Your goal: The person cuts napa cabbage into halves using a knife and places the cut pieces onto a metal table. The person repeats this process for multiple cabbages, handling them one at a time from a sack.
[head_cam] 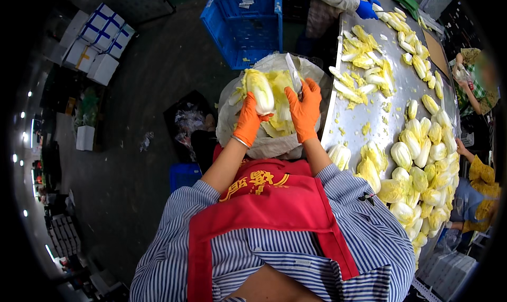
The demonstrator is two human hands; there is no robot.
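My left hand [248, 122], in an orange glove, grips a small napa cabbage [259, 91] by its white base, leafy end pointing away from me. In my right hand [305, 112], gloved alike, is a knife [293, 70] with its pale blade pointing up and away. The blade stands apart from the cabbage, on its right. Beneath both hands a pale woven sack [233, 120] lies open, with loose yellow cabbage leaves [281, 116] inside it. The knife's handle is mostly hidden by my right fingers.
At my right runs a metal table [352, 120] bearing many napa cabbages [412, 143] and a heap of leaves [364, 60]. Beyond the sack stands a blue plastic crate [245, 28]. A co-worker's blue-gloved hands [366, 9] are at the table's far end. White foam boxes [99, 36] are stacked left.
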